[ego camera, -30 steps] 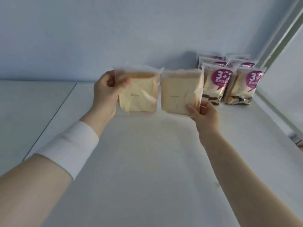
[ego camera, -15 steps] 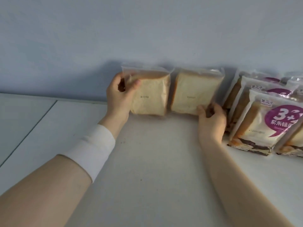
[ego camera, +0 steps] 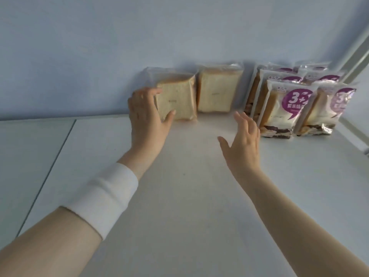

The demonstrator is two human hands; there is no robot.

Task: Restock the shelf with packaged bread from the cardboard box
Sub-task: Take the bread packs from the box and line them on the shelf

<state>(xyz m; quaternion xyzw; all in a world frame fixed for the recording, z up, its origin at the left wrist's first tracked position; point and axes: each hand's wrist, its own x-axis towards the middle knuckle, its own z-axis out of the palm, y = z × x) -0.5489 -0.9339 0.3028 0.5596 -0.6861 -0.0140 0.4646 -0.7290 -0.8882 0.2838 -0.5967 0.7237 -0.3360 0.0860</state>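
Two clear bags of sliced white bread stand upright against the back wall of the white shelf point(ego camera: 189, 196). The left bag point(ego camera: 177, 98) has my left hand point(ego camera: 146, 116) at its left side, fingers spread, thumb touching its lower front. The right bag point(ego camera: 217, 90) stands alone next to it. My right hand point(ego camera: 242, 142) hovers open over the shelf in front of that bag, touching nothing. The cardboard box is out of view.
Several purple-and-white labelled bread packs point(ego camera: 287, 108) stand in rows at the back right, close to my right hand. A white upright post point(ego camera: 357, 56) runs along the right edge. A seam point(ego camera: 54, 162) divides the shelf on the left.
Both hands carried the two bags to the back wall and set them down. My right hand has let go and drawn back; my left hand has loosened its grip to a spread hand.
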